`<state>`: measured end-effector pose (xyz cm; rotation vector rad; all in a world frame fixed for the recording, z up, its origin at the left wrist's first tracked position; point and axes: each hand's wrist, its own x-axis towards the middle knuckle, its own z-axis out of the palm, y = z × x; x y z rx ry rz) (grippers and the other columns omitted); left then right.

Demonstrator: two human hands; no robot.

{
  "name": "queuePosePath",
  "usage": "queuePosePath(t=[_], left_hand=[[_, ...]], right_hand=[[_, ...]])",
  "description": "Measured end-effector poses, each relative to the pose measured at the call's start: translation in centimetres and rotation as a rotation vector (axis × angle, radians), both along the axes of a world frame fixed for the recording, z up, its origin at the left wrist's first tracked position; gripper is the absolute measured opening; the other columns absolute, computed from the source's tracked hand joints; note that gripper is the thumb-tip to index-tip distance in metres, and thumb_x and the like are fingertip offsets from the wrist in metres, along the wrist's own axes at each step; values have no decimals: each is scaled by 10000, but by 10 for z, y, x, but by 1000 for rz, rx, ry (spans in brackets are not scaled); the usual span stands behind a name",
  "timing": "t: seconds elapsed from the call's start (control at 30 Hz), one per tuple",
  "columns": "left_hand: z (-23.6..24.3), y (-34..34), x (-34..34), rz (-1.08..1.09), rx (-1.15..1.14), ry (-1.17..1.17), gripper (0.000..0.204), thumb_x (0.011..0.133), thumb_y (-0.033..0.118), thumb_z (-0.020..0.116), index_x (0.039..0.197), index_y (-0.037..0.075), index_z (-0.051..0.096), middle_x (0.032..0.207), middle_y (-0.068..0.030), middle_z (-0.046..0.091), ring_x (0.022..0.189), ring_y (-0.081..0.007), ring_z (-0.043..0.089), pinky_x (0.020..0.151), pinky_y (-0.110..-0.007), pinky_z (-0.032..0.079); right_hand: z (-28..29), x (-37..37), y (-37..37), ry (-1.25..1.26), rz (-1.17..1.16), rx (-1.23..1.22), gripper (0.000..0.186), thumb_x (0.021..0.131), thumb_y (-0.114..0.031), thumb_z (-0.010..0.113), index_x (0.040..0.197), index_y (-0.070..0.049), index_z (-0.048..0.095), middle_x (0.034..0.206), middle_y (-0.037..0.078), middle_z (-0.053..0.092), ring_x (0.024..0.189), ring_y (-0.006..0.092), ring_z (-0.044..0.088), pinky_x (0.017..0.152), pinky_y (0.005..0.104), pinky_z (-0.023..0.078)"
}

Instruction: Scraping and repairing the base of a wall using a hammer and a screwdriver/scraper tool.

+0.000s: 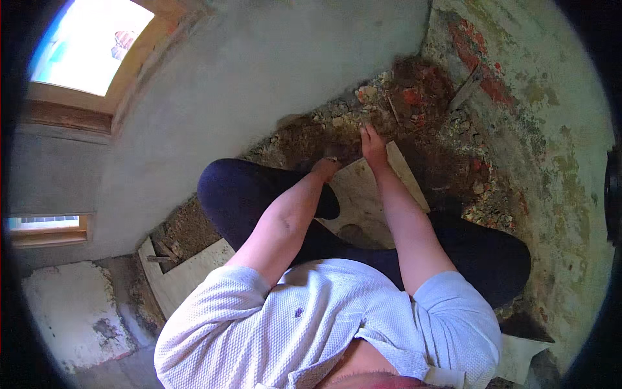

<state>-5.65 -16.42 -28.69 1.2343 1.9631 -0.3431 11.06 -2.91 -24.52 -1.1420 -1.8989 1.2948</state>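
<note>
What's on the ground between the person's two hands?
In the head view, only loose dirt and small rubble lie between the left hand and the right hand; nothing else shows.

Board (363,194) lies under the knees, centre. Rubble (414,123) lies at 12 o'clock, beyond the board. Right hand (372,146) rests at the board's far edge, touching rubble; left hand (326,167) sits just beside it at 9 o'clock. Window (91,42) stands at 10 o'clock.

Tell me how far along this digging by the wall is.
Done: a patch of floor is already broken open into loose rubble beside the plastered wall. In hand: the right hand and left hand reach into it over a board. Left: brick bits and debris remain there.
</note>
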Motion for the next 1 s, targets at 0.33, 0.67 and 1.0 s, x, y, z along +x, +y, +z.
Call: queuePosePath(t=[0.33, 0.67, 1.0], left_hand=[[13, 8, -15, 328, -34, -90, 367, 911, 217, 578, 1235, 46, 577, 922, -154, 700, 760, -248, 700, 666, -425, 552], [-6, 4, -3, 230, -75, -205, 309, 991, 258, 430, 1117, 65, 636, 897, -146, 685, 766, -324, 685, 698, -426, 544], [18, 22, 19, 236, -130, -186, 344, 934, 106, 547, 1277, 82, 558, 1099, -167, 659, 901, -281, 690, 669, -457, 560]], right_hand=[[22, 11, 31, -258, 18, -162, 454, 1006, -343, 458, 1332, -38, 541, 1235, 213, 615, 1144, 365, 588, 966, 452, 453], [-8, 13, 5, -1, -61, -142, 486, 999, -405, 465, 1348, -73, 531, 1300, 203, 579, 1194, 365, 555, 996, 429, 433], [-17, 25, 41, -230, -59, 26, 440, 1010, -369, 436, 1301, -71, 578, 1241, 202, 614, 1171, 368, 570, 962, 440, 451]])
